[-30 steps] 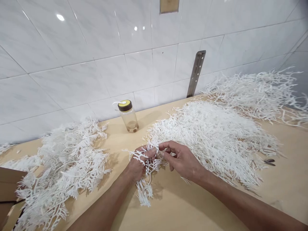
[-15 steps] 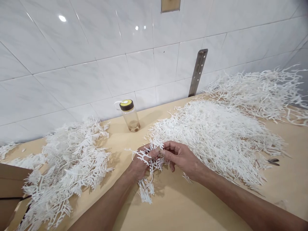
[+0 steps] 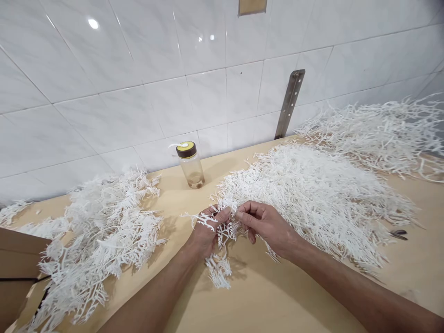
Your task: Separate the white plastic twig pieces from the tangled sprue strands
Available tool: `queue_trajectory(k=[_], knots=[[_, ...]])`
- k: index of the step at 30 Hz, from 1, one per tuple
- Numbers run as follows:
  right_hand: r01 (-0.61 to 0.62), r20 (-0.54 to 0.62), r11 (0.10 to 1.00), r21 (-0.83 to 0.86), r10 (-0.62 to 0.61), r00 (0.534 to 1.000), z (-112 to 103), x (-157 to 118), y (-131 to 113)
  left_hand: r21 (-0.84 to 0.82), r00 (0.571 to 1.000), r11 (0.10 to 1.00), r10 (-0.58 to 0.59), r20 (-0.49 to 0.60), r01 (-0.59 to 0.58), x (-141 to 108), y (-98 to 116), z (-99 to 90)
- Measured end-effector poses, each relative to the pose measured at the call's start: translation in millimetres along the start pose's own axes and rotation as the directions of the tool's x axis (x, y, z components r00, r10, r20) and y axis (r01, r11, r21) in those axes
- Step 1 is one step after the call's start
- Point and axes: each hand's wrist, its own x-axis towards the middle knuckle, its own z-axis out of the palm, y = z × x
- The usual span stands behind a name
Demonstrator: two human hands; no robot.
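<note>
While your left hand (image 3: 206, 231) and right hand (image 3: 265, 224) both pinch one white plastic sprig (image 3: 218, 252) at mid-frame, its thin branches could snap if you pull too hard, or snag the big pile (image 3: 312, 194) touching your right hand. A jar (image 3: 190, 164) stands behind; another heap (image 3: 100, 236) fills the lower left of the worktop (image 3: 270, 300).

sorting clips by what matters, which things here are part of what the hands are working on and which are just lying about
In hand:
left hand
right hand
white branched plastic sprig, held between both hands
big pile of white sprigs beside the right hand

Lying about:
jar with yellow-topped lid by the wall
left pile of sprigs
far pile
dark tool
cardboard box
</note>
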Motion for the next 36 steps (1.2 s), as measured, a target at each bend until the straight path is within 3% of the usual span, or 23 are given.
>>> queue_trajectory(k=[7, 14, 21, 28, 36], knots=[[-0.027, 0.028, 0.997, 0.077, 0.025, 0.999, 1.5, 0.9, -0.3, 0.047, 0.994, 0.999, -0.001, 0.106, -0.003, -0.1, -1.0, -1.9], [-0.036, -0.026, 0.999, 0.018, 0.036, 0.999, 2.8, 1.7, 3.2, 0.114, 0.998, 0.992, 0.055, -0.002, -0.054, -2.2, -1.2, 5.1], [-0.013, -0.025, 0.998, 0.060, 0.014, 1.000, 7.8, 3.3, 1.3, 0.166, 0.998, 0.984, 0.059, -0.001, -0.058, -3.2, -2.8, 5.5], [-0.059, -0.037, 0.998, 0.022, 0.059, 0.998, 7.7, 5.9, 6.0, 0.231, 0.990, 0.963, 0.142, -0.007, -0.136, -4.1, -5.2, 6.0], [-0.055, -0.023, 0.990, 0.128, 0.058, 0.998, 9.9, 5.1, 4.5, 0.203, 0.994, 0.973, 0.101, 0.029, -0.105, -5.7, -1.9, 8.2]])
